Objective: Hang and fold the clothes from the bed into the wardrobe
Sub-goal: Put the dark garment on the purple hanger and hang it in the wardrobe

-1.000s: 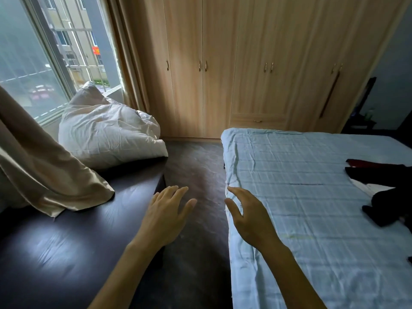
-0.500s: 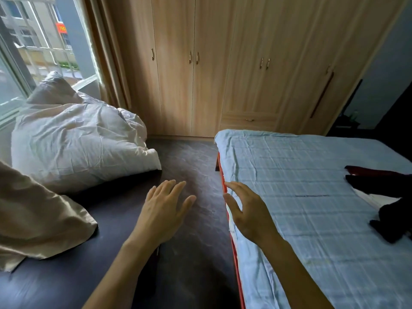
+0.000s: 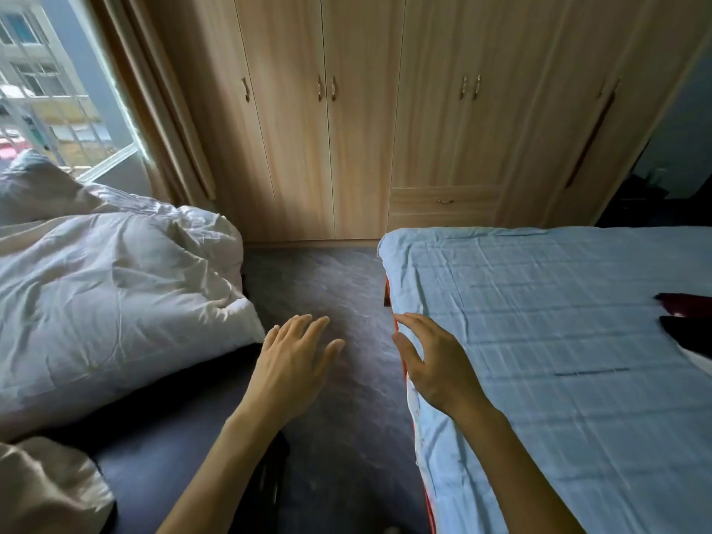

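Lower centre of frame: left hand (image 3: 293,364), palm down, fingers straight and slightly spread, holding nothing, over the dark floor (image 3: 339,287).
Just right of it: right hand (image 3: 435,364), fingers loosely spread, thumb out, holding nothing. It sits over the left edge of the bed (image 3: 558,418); cannot tell whether it touches the sheet.
Bed fills the right side, with a pale blue checked sheet and a red strip along its side.
Clothes (image 3: 689,321): a dark pile with a dark red piece, on the bed at the right edge of frame, partly cut off, well apart from both hands.
Thin dark mark on the sheet (image 3: 589,371), too blurred to read.
Wardrobe (image 3: 358,129): light wood, across the top, all visible doors closed, small drawer (image 3: 443,202) low at centre right.
Left side: crumpled white duvet (image 3: 115,283) on a dark platform (image 3: 162,449).
Upper left: window (image 3: 46,90) and curtain (image 3: 154,109).
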A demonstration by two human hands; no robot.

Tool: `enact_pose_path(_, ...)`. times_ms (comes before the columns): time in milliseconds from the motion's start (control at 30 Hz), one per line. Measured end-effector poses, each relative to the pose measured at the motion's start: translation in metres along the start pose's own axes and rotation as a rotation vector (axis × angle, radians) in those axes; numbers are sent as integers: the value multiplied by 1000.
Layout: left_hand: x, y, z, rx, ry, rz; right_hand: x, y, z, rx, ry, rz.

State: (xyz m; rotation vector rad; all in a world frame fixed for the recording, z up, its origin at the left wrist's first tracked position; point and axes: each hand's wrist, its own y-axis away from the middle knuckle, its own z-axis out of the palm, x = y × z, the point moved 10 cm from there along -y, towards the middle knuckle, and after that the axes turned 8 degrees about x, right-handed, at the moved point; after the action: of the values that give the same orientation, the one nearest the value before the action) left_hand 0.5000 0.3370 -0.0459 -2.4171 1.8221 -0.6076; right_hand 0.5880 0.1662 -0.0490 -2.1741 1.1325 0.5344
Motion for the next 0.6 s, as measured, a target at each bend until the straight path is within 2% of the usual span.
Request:
enact_pose_path(267, 0, -133, 25, 11, -36, -50, 54, -133, 8, -1, -17, -3)
enact_pose_path(600, -50, -275, 80, -41, 25, -114, 90, -276, 81, -90, 15, -15)
